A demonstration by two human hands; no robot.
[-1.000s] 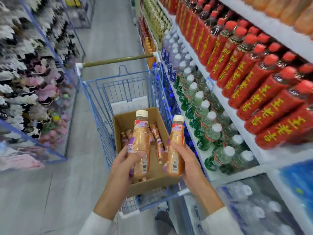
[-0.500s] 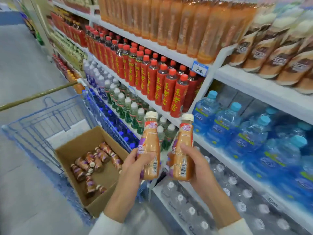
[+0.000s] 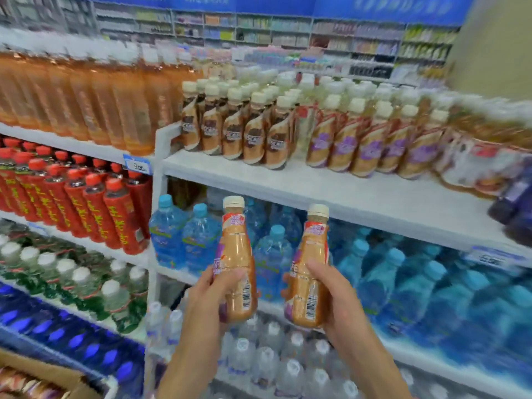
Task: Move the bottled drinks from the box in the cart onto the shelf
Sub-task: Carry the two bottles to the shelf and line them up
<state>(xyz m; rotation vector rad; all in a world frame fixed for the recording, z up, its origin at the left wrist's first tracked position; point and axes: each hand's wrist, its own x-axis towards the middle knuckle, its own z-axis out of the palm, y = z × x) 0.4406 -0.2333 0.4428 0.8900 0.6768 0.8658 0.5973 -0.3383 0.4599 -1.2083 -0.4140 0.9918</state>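
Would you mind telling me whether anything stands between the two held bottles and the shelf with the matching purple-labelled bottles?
Nothing visible does. The left bottle and right bottle hang in open air below the shelf, whose front strip is bare before the purple-labelled row.

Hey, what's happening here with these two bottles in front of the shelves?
A person is stocking drinks. The left hand grips the left bottle and the right hand grips the right bottle, both upright, below the white shelf. Neither is on it yet. Similar purple-labelled bottles stand there. A corner of the box shows at lower left.
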